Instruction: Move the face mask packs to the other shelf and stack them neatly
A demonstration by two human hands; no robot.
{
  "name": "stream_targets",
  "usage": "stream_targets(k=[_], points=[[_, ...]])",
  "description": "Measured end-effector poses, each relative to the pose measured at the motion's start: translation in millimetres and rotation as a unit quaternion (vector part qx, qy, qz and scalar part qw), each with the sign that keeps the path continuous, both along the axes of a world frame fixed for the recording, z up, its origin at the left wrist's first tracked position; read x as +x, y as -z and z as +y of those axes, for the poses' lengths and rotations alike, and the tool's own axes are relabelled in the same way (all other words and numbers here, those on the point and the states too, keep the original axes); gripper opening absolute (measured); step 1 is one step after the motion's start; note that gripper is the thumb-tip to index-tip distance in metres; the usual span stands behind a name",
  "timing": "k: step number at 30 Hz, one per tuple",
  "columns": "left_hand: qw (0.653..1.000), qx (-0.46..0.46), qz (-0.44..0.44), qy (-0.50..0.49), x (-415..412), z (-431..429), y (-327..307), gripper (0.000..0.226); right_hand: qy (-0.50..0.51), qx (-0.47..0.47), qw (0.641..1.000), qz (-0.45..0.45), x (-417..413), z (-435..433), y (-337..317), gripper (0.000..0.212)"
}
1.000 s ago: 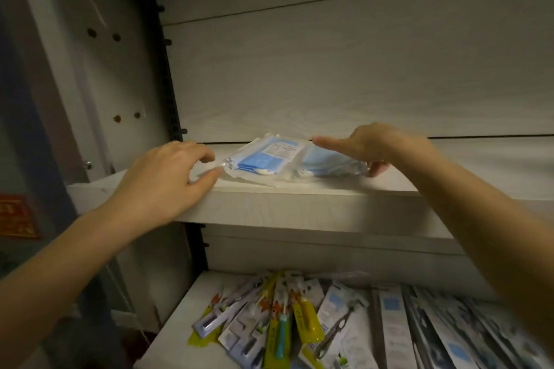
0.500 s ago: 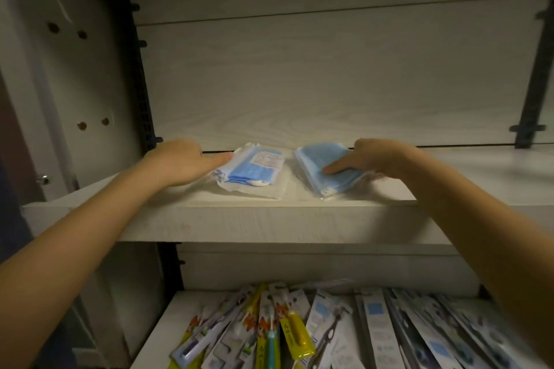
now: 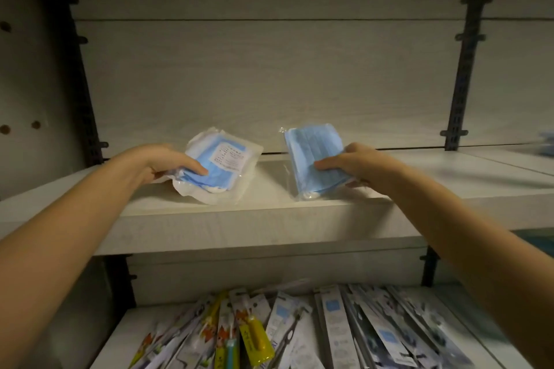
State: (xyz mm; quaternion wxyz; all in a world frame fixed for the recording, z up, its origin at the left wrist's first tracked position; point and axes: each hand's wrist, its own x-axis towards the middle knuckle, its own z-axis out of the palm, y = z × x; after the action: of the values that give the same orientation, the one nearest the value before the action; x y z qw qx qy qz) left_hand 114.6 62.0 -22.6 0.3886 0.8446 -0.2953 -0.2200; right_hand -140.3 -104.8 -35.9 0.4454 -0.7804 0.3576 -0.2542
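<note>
**Two face mask packs are held over the pale shelf, one in each hand**

The labelled face mask pack (image 3: 227, 159) is a clear plastic bag with light blue masks folded inside, and a white printed label is seen on its upper face. Its plastic is loose and wrinkled at the edges. The plain face mask pack (image 3: 311, 153) is tighter and shows pleated blue masks without any label.

Two packs are counted, and they are kept well apart, side by side. Both are tilted, with the far edge raised toward the back panel (image 3: 269, 84). It cannot be told if their near corners touch the shelf (image 3: 269, 225).

The labelled pack is pinched by the left hand (image 3: 163, 160), the thumb lying on top and the fingers curled under it. The plain pack is clamped in the same manner by the right hand (image 3: 356, 163).

Two shelves are visible, both of pale wood-grain board. On the lower shelf (image 3: 120, 338) many long carded packs (image 3: 335, 332) are laid in a row, too many to be counted surely; one yellow item (image 3: 254, 341) is noticed among them. The boards are carried by two dark slotted uprights, the left upright (image 3: 84, 99) and the right upright (image 3: 463, 84). The light is dim, and something blue at the far right edge (image 3: 547, 144) is too blurred to be named.
</note>
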Motion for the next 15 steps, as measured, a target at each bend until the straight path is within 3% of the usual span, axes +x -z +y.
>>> stream_targets(k=[5,10,13,15], points=[[0.99,-0.14,-0.027,-0.013,-12.0,15.8,-19.9,0.049,0.017,0.027,0.998,-0.055,-16.5,4.6,-6.6,0.05],[0.954,-0.291,0.033,0.067,-74.3,31.5,-30.8,0.017,0.031,0.065,0.987,-0.146,-49.5,22.4,-11.8,0.04],[0.938,-0.31,0.073,0.138,-105.7,34.5,-18.8,0.026,0.047,0.07,0.981,-0.175,-75.5,36.3,-9.1,0.04],[0.932,-0.303,0.085,0.181,-118.6,34.8,-10.8,0.044,0.049,0.07,0.978,-0.188,-94.6,44.7,-3.5,0.041]])
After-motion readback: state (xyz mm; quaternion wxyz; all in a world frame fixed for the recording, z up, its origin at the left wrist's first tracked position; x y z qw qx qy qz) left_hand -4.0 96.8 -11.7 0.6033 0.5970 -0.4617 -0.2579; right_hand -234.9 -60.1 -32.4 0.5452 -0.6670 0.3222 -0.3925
